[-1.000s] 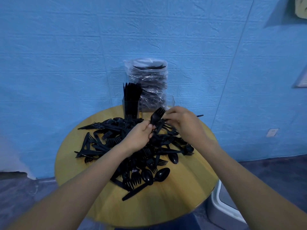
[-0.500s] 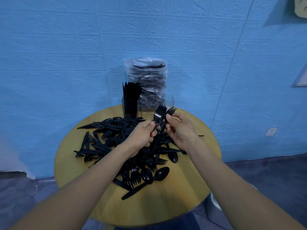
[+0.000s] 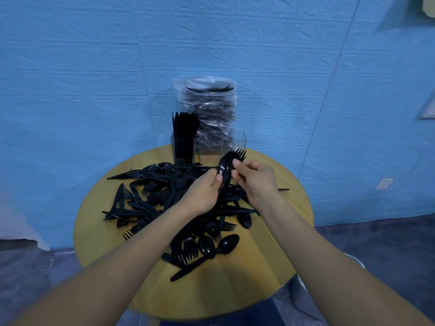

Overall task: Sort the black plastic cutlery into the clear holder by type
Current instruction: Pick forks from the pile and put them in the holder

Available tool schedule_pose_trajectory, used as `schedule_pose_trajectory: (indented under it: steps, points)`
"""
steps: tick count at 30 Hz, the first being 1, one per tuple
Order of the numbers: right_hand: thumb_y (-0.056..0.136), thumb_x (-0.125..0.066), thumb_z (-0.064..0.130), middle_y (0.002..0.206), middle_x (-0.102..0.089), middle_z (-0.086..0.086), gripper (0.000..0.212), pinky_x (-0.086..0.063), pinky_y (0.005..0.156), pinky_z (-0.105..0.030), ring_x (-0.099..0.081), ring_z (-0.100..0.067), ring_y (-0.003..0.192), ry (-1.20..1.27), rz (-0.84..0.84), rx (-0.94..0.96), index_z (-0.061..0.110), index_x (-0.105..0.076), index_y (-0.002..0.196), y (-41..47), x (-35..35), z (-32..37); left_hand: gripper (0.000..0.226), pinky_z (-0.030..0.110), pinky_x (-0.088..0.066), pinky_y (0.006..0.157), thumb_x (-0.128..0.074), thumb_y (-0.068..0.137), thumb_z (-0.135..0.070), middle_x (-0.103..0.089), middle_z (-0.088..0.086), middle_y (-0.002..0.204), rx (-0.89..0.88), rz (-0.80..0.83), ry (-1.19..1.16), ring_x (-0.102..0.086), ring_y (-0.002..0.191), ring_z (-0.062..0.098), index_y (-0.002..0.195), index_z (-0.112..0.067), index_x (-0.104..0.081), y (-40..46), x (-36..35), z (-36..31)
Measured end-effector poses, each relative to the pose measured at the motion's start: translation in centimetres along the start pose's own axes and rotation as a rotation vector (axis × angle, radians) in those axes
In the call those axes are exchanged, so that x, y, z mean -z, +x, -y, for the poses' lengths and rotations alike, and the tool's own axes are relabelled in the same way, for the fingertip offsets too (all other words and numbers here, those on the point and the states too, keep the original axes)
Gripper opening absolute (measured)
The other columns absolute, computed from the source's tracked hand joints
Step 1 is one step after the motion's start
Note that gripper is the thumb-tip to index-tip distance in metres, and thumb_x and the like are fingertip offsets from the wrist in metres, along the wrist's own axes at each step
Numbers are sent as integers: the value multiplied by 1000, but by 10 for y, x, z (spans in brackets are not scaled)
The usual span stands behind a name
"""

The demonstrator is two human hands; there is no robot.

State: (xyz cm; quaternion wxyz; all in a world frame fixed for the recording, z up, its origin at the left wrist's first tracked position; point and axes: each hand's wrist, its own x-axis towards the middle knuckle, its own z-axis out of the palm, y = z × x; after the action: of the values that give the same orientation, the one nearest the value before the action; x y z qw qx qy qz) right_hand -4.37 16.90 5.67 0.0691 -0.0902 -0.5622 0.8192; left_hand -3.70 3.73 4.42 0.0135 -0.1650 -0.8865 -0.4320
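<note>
We are mid-collection: our left hand (image 3: 204, 192) grips a small bundle of forks (image 3: 229, 164) by the necks, tines up, above the far side of the pile (image 3: 169, 203). Our right hand (image 3: 255, 182) pinches the bundle from the other side, fingertips at the fork heads, seemingly squaring them up; how many forks are stacked we cannot tell.

Next move, as we judge it: carry the bundle to the clear holder (image 3: 208, 148) at the table's far edge and drop it handles-down into an open compartment, keeping the tines aligned so none snag the divider.

Holder: left compartment packed with upright knives (image 3: 184, 128); the middle and right compartments look empty, though the clear walls blur into the plastic bag (image 3: 207, 109) of cutlery behind. The loose pile of forks, spoons and knives covers the round wooden table (image 3: 259, 278).
</note>
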Motion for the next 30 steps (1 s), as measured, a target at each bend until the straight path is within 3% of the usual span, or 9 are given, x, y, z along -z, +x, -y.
schedule_pose_trajectory:
  steps: [5,9,11,15,18,21,25,30]
  points:
    - [85,-66,0,71,-58,-4,13,-53,55,-13,-57,-10,60,-2,-60,-16,6,-61,74,3,-9,-7,24,29,-52,63,-28,103,-24,-59,8,80,121,53,-298,-60,70,18,102,-7,-45,-3,-4,-1]
    - [87,-62,-2,73,-59,-6,16,-56,60,-17,-61,-12,65,-16,81,-113,3,-58,73,12,-9,-11,24,21,-36,50,-27,103,-25,-44,-1,69,148,32,-296,-39,57,9,92,-12,-43,-2,-2,8]
    - [88,-62,0,77,-60,-7,5,-56,62,-17,-62,-13,68,-96,108,-112,2,-62,83,23,-3,-12,27,17,-30,44,-27,103,-25,-41,-2,66,177,-42,-347,-35,51,5,88,-15,-47,0,3,16]
    - [91,-59,8,89,-62,-3,20,-46,73,-21,-58,-15,81,-772,29,120,3,-63,111,52,19,-18,30,11,-29,40,-26,104,-25,-40,-3,66,230,-190,-408,-33,51,6,96,-8,-51,5,13,29]
    - [94,-55,13,110,-64,-8,26,-41,84,-26,-57,-22,105,-1117,161,203,5,-61,118,66,22,-30,32,10,-29,41,-26,104,-23,-41,-2,68,233,-226,-392,-33,54,7,104,-1,-49,9,13,36]
    - [95,-55,18,126,-59,-10,34,-40,92,-28,-52,-27,119,-1304,353,211,8,-57,128,74,17,-45,29,13,-29,44,-27,104,-23,-41,-1,68,231,-222,-369,-33,53,7,100,-5,-49,11,11,40]
    - [95,-53,15,128,-58,-9,34,-39,96,-31,-51,-27,120,-1350,421,274,11,-56,129,72,15,-55,28,14,-29,44,-27,104,-23,-42,-1,67,220,-214,-353,-33,52,8,96,-7,-49,11,9,44]
    - [94,-54,7,110,-66,-7,23,-39,78,-24,-58,-23,103,-1266,329,314,9,-66,113,69,15,-56,28,17,-29,48,-27,104,-23,-42,-1,68,231,-210,-324,-35,54,8,96,-8,-49,10,8,48]
